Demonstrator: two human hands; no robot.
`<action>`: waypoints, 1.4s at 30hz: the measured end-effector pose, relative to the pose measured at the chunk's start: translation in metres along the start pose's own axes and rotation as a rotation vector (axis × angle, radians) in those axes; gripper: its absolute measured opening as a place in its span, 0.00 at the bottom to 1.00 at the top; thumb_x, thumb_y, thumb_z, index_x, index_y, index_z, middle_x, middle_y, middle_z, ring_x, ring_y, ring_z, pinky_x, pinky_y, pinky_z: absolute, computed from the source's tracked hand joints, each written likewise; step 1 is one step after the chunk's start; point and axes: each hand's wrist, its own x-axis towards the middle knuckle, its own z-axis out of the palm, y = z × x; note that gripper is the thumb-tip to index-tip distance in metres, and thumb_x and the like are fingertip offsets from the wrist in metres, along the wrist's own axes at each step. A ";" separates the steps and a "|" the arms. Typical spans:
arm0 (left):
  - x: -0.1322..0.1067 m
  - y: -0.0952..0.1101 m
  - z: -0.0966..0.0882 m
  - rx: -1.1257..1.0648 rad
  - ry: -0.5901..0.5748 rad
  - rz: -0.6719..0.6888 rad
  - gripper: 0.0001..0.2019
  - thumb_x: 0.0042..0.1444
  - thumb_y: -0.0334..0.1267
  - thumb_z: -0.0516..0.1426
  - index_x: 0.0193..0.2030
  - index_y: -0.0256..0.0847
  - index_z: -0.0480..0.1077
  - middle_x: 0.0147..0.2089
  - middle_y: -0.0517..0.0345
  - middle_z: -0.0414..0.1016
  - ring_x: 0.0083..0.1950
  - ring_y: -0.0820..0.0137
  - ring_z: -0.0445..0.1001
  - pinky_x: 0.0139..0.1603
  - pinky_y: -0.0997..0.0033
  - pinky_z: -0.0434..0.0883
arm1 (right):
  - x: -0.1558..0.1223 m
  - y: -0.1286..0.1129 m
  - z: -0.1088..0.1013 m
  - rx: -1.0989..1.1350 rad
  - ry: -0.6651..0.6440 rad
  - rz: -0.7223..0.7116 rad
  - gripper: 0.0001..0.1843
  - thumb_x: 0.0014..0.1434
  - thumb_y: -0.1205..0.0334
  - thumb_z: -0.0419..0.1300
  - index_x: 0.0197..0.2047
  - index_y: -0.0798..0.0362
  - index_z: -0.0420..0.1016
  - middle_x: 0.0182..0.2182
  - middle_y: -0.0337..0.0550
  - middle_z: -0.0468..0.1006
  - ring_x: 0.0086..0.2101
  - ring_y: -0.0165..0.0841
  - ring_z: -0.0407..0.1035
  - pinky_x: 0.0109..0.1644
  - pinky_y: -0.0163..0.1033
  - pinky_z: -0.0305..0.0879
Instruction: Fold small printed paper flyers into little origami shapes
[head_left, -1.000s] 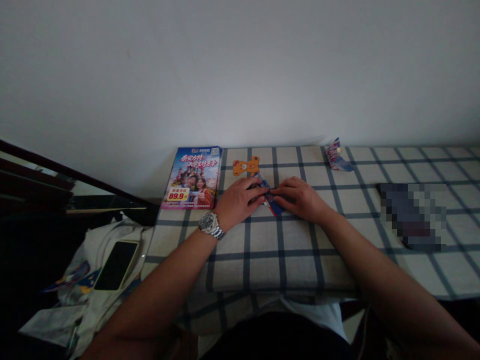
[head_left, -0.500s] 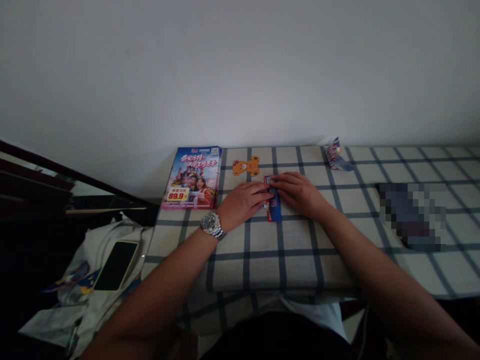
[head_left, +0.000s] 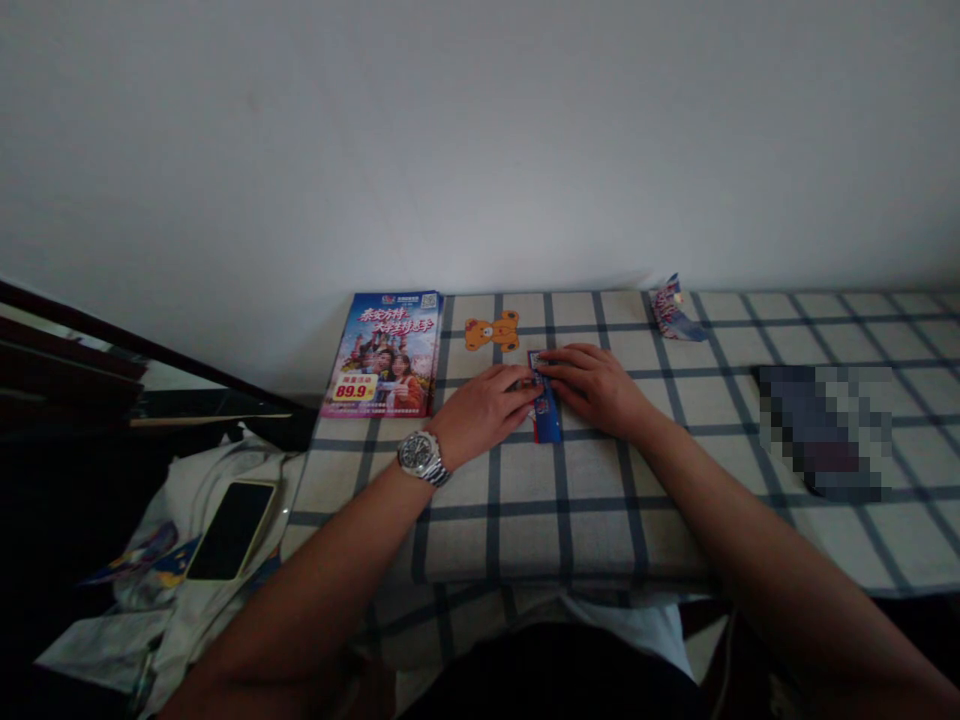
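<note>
A narrow folded flyer (head_left: 548,418), blue with a little red, lies on the checked cloth in front of me. From the left, my left hand (head_left: 484,405) has its fingers closed at the strip's left edge; a metal watch (head_left: 421,456) is on that wrist. My right hand (head_left: 596,388) comes in from the other side, its fingertips pressed on the upper part of the strip. Part of the strip is hidden under the fingers of both hands. Just beyond the left hand is a flat orange bear picture (head_left: 492,331).
A stack of printed flyers (head_left: 382,355) sits at the table's back left. Against the wall stands a folded paper piece (head_left: 674,310). A dark, pixelated object (head_left: 821,432) lies to the right. Below left, a phone (head_left: 231,530) rests on a white bag (head_left: 202,470).
The fingers have shifted slightly on the folded flyer, and less of its white and red printed side shows at the left. The other things stay where they were.
</note>
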 end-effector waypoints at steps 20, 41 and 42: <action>0.000 -0.005 0.003 -0.044 0.007 0.003 0.14 0.72 0.35 0.56 0.59 0.41 0.77 0.60 0.48 0.74 0.61 0.60 0.72 0.64 0.53 0.76 | 0.003 -0.009 0.000 -0.022 0.007 0.084 0.16 0.70 0.55 0.62 0.58 0.46 0.79 0.62 0.46 0.78 0.60 0.47 0.71 0.60 0.57 0.68; -0.005 -0.013 -0.008 -0.061 -0.066 0.091 0.13 0.72 0.39 0.57 0.58 0.49 0.80 0.64 0.50 0.73 0.60 0.60 0.74 0.61 0.53 0.76 | 0.003 -0.017 0.000 -0.041 -0.007 0.124 0.16 0.69 0.56 0.63 0.59 0.46 0.78 0.62 0.47 0.78 0.60 0.49 0.70 0.63 0.58 0.66; -0.005 -0.013 -0.008 -0.058 -0.069 0.087 0.13 0.72 0.39 0.57 0.57 0.49 0.80 0.64 0.50 0.73 0.60 0.60 0.74 0.61 0.53 0.76 | 0.003 -0.017 -0.001 -0.045 -0.008 0.124 0.16 0.69 0.56 0.62 0.58 0.46 0.78 0.62 0.47 0.78 0.60 0.49 0.70 0.62 0.58 0.66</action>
